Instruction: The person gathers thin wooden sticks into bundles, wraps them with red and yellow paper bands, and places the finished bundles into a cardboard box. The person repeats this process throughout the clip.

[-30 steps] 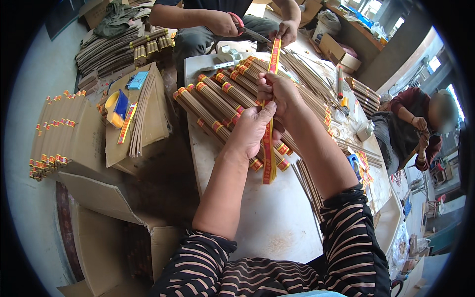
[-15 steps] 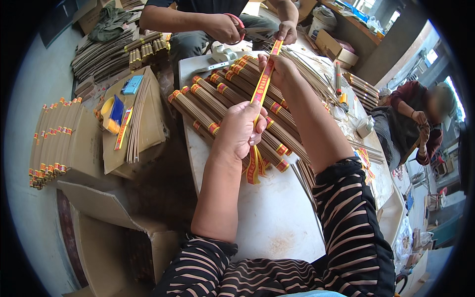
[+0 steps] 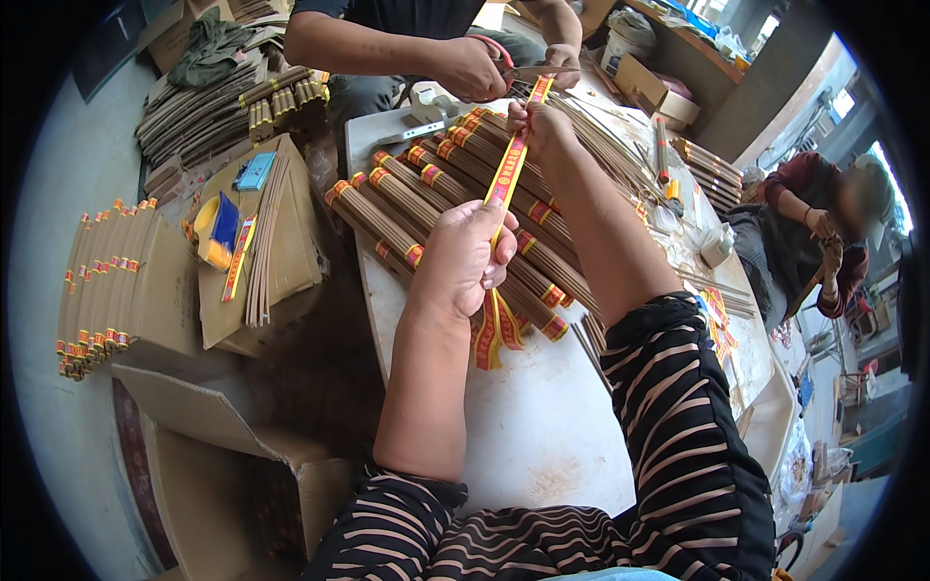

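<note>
Table with a pale top runs up the middle of the view, in front of the person in the striped top. At its far end sits a co-worker in a dark shirt; off to the right, a second person in a dark red top bends over something too small to make out. An open cardboard box stands at the lower left. Above it, another box carries loose sticks, a blue-and-yellow tape dispenser and a light blue packet.

Bundles of thin brown sticks, banded in red and yellow, lie side by side at a slant on the table, partly beneath the person's arms. Both the person's hands are closed on a red-and-yellow strip, stretched above the bundles: the left hand grips it nearer the body, thumb on top, and the right hand pinches it farther along. The co-worker holds red-handled scissors, blades at the strip's far end. Loose strip ends hang below the left hand.
</note>
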{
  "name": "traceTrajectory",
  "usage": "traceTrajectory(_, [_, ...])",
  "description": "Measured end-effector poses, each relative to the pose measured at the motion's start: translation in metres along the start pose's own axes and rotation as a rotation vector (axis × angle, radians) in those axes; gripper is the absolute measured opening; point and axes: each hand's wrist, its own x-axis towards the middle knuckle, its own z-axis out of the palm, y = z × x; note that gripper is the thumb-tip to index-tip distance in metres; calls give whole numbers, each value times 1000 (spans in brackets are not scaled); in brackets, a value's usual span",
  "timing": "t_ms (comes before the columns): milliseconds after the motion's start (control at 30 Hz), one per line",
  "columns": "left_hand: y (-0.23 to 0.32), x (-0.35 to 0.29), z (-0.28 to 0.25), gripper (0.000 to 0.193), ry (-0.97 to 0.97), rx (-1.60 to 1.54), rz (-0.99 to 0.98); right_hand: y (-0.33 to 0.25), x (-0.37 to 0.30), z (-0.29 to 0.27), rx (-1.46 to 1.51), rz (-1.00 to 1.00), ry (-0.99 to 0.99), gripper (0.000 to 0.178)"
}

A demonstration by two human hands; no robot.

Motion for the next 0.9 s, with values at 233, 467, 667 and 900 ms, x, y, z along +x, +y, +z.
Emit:
traceTrajectory(233, [1,-2,1,20,2,3,8,5,-8,1,-109,-30,-27,21])
traceTrajectory(467, [4,-5,0,20,-2,10,18,0,4,7,60,30,133,8])
traceTrajectory(667, [5,-6,0,21,-17,-4,25,1,9,-1,-67,14,-17,21])
traceTrajectory(900, [5,-7,0,21,-14,-1,29,1,1,5,-133,-5,8,25])
